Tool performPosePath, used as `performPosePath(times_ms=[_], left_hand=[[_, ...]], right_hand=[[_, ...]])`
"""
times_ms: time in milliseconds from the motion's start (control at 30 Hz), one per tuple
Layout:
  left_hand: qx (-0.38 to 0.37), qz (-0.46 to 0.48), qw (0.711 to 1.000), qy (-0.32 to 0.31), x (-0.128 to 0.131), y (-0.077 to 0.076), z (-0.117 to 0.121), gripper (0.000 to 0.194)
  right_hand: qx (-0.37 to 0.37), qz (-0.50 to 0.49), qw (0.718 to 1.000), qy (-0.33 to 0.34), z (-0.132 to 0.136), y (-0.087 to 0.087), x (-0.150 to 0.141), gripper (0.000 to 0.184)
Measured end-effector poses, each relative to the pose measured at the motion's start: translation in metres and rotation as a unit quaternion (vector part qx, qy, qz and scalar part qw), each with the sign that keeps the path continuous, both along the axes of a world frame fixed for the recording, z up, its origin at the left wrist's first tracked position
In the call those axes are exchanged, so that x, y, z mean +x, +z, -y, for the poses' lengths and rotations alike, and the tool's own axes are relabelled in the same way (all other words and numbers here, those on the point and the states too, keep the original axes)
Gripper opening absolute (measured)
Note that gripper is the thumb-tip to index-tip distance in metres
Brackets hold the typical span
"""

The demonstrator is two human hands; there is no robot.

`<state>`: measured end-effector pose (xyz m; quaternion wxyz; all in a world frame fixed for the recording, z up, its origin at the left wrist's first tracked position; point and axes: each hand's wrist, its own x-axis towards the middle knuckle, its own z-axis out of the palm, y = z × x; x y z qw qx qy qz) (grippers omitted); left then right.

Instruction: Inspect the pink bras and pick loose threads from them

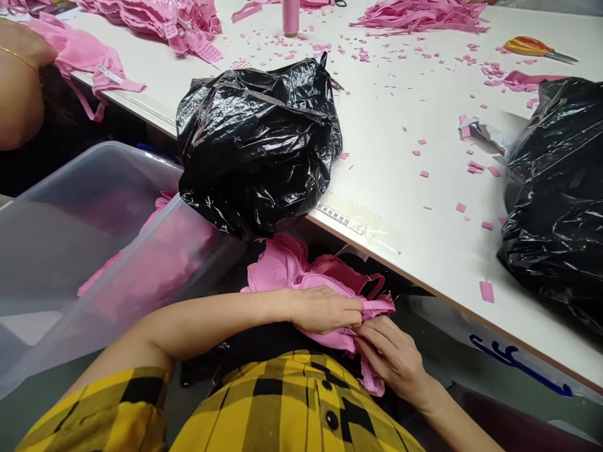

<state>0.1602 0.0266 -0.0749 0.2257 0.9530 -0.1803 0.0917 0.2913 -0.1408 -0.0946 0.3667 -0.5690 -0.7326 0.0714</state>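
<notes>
A pink bra (276, 263) with padded cups rests on my lap, below the table's edge. My left hand (325, 309) is closed on the bra, its fingers pinching the fabric near a strap. Close against it, my right hand (393, 355) also grips the bra, thumb and fingertips pressed together at the same spot. A pink strap (378, 307) sticks out above the fingertips. Part of the bra hangs below my right hand. What lies exactly between the fingertips is hidden.
A black plastic bag (264, 144) sits at the table edge (377, 248), another black bag (560, 188) at right. Left stands a clear bin (117, 154) with pink garments. Scissors (539, 49), a pink thread spool (291, 17) and scraps lie on the table. Another person's arm (21, 81) is at left.
</notes>
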Motion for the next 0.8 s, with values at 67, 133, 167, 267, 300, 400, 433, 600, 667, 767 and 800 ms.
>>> performPosePath(times_ms=[67, 133, 167, 267, 300, 400, 433, 600, 667, 767, 800], left_hand=[[-0.019, 0.001, 1.0, -0.002, 0.0, -0.002, -0.001, 0.008], [-0.034, -0.006, 0.999, -0.015, 0.002, -0.001, -0.005, 0.012], [-0.035, -0.019, 0.999, -0.024, 0.004, 0.0, -0.007, 0.013], [-0.014, -0.091, 0.995, -0.048, 0.01, 0.008, -0.012, 0.01], [-0.007, -0.118, 0.992, -0.05, 0.012, 0.01, -0.014, 0.009], [-0.004, -0.153, 0.987, -0.05, 0.017, 0.014, -0.014, 0.009], [-0.008, -0.146, 0.988, -0.047, 0.018, 0.014, -0.014, 0.01], [-0.056, -0.089, 0.994, -0.02, 0.017, 0.006, -0.006, 0.013], [-0.078, -0.064, 0.995, 0.004, 0.015, 0.005, -0.004, 0.016], [-0.122, -0.016, 0.992, 0.035, 0.012, 0.005, -0.003, 0.021], [-0.14, -0.003, 0.989, 0.038, 0.012, 0.005, -0.002, 0.022]], right_hand=[[-0.018, -0.005, 1.0, 0.016, 0.002, -0.001, 0.002, 0.024], [-0.02, -0.002, 1.0, 0.022, 0.003, -0.001, 0.002, 0.025], [-0.018, -0.002, 1.0, 0.02, 0.003, -0.001, 0.001, 0.025], [-0.016, 0.002, 1.0, 0.015, 0.002, -0.001, -0.001, 0.026], [-0.017, 0.005, 1.0, 0.015, 0.002, 0.0, 0.0, 0.026], [-0.021, 0.022, 0.999, 0.024, 0.0, 0.004, 0.004, 0.024], [-0.017, 0.028, 0.999, 0.029, -0.001, 0.006, 0.006, 0.024], [0.04, 0.054, 0.996, 0.058, -0.009, 0.017, 0.007, 0.024], [0.054, 0.066, 0.995, 0.049, -0.014, 0.02, 0.006, 0.021], [0.056, 0.085, 0.994, 0.03, -0.018, 0.021, 0.008, 0.017], [0.065, 0.088, 0.994, 0.025, -0.02, 0.021, 0.008, 0.016]])
